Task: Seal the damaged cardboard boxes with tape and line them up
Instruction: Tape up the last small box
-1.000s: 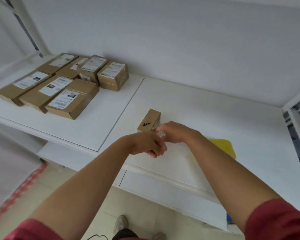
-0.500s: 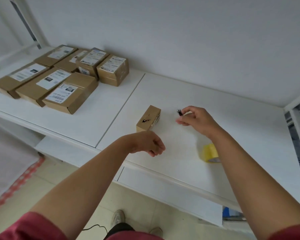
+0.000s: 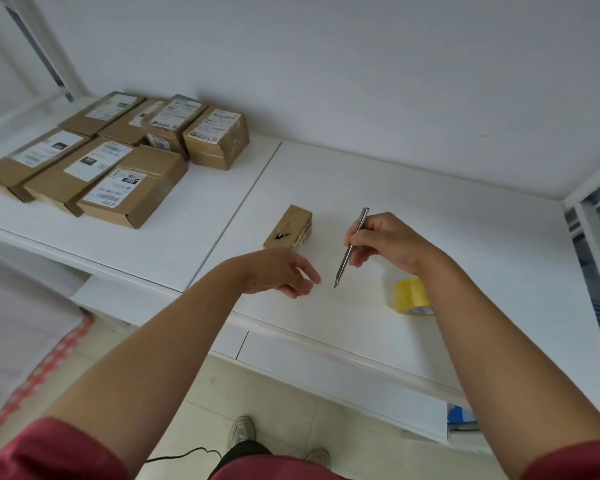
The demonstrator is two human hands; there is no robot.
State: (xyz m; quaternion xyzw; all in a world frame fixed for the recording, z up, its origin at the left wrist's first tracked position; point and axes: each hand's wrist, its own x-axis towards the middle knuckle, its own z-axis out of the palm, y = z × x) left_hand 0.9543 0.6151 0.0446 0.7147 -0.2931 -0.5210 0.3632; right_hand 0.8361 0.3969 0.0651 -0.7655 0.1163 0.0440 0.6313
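Right hand [image 3: 385,242] has its fingers [image 3: 355,239] pinched round a slim metal cutter [image 3: 351,249], held like a pen with the tip angled down toward the white surface [image 3: 430,209], tip just above it or near touching, can't tell which. Reads as a grip for slicing tape rather than for carrying the tool. Left hand [image 3: 278,271] hovers over the front edge of the surface, fingers loosely curled and holding nothing I can make out; a clear tape end between the two hands would be invisible at this resolution, so can't rule it out. The small cardboard box [image 3: 290,226] sits just beyond the left hand, not touched, with a dark torn hole on its near face, so it looks like the one being repaired; pale strip at its near right corner may be tape, unclear. Probably kept alone on the right panel so there is room to work all round it. Yellow tape roll [image 3: 413,296] lies near the right wrist, within easy reach, partly hidden by the forearm. Labelled boxes [image 3: 118,161] are grouped tight on the left panel, well apart from the work area, probably the lined-up batch. Likely next need: cover the hole, then move the box over to them.
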